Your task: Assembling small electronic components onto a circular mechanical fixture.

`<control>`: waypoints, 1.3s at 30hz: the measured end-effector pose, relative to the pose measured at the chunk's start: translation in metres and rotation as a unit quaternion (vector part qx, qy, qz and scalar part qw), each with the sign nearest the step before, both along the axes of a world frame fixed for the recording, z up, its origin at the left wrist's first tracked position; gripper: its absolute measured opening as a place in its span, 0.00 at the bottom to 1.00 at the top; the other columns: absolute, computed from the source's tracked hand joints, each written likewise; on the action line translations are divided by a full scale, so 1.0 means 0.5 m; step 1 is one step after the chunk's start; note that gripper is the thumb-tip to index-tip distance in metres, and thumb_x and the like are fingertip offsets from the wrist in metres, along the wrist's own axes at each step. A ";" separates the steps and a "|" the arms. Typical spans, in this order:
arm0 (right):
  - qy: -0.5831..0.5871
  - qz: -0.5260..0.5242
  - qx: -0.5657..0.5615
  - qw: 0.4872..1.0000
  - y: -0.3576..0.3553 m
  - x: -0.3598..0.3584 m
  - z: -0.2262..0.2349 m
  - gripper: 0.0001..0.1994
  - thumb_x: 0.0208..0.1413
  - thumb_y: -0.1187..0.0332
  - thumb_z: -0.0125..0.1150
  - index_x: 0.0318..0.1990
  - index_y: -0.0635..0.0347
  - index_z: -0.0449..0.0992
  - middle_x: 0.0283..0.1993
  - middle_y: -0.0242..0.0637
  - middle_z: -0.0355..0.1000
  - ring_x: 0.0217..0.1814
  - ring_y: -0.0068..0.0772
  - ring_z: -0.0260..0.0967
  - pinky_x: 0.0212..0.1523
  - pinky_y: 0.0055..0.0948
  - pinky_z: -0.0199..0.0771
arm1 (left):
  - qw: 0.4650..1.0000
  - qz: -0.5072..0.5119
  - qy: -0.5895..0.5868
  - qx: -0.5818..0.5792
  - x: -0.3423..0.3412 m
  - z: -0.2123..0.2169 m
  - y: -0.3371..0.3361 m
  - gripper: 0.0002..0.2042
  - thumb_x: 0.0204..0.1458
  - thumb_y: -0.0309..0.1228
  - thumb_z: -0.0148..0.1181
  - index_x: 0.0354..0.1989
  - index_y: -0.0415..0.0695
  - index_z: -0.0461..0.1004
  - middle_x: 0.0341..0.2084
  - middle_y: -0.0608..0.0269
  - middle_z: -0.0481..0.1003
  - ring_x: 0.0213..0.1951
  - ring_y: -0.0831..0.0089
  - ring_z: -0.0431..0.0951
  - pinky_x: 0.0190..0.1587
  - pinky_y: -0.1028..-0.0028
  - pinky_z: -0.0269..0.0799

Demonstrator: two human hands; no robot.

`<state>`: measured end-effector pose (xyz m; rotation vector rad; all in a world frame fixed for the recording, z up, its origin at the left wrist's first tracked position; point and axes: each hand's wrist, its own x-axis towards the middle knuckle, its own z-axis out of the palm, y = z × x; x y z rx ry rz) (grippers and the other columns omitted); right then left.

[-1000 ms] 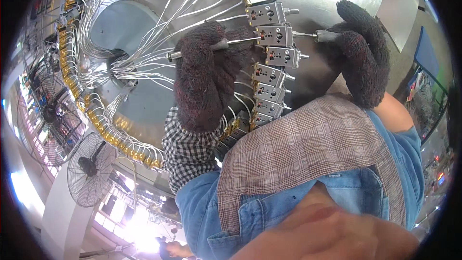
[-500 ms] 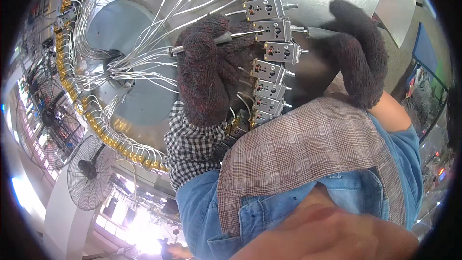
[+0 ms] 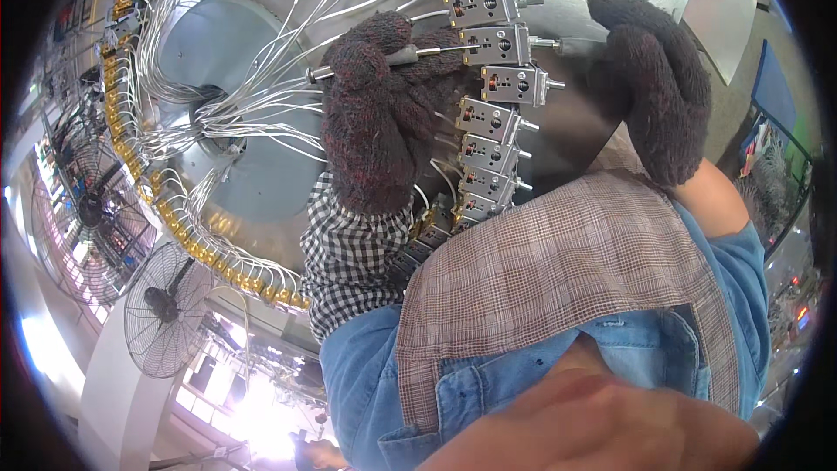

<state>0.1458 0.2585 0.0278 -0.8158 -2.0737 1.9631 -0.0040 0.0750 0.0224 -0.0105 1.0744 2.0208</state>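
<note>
Woollen-gloved left hand [image 3: 375,113], grip clenched around thin metal tool [image 3: 366,64], beside grey valve blocks [image 3: 501,87].

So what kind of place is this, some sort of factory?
Probably a factory floor: a large round metal machine ringed with small valve-like blocks and thin tubes, with industrial fans nearby.

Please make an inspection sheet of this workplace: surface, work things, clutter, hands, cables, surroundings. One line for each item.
Surface: large round metal drum, shiny, curved.
Work things: row of small metal blocks along the drum edge; thin metal tool in the left hand.
Clutter: nothing seen.
Hands: left hand in a dark knit glove grips the tool; right hand, gloved, rests near the top blocks.
Cables: many thin white wires fan from the drum centre.
Surroundings: two standing fans, bright lights.
</note>
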 end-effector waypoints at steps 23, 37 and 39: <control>-0.003 -0.044 -0.097 0.994 0.006 -0.025 0.005 0.17 0.58 0.65 0.44 0.50 0.67 0.66 0.49 0.43 0.67 0.46 0.31 0.68 0.43 0.27 0.72 | 0.999 -0.025 -0.038 -0.018 -0.007 0.001 0.000 0.19 0.52 0.40 0.52 0.44 0.37 0.63 0.37 0.47 0.71 0.40 0.56 0.75 0.42 0.64 0.76; 0.081 0.113 0.497 0.856 0.028 -0.019 -0.017 0.20 0.59 0.59 0.45 0.50 0.66 0.65 0.49 0.40 0.67 0.42 0.29 0.68 0.41 0.26 0.69 | 0.999 -0.016 -0.033 -0.027 -0.009 0.008 0.002 0.19 0.52 0.41 0.51 0.45 0.38 0.64 0.37 0.45 0.71 0.40 0.55 0.75 0.42 0.62 0.75; 0.037 0.049 0.302 0.951 0.007 -0.017 0.011 0.19 0.58 0.60 0.46 0.51 0.66 0.65 0.49 0.40 0.67 0.43 0.29 0.67 0.42 0.27 0.69 | 0.999 -0.008 -0.017 -0.029 -0.009 0.004 0.001 0.19 0.52 0.41 0.51 0.44 0.38 0.64 0.37 0.45 0.71 0.39 0.56 0.75 0.42 0.61 0.75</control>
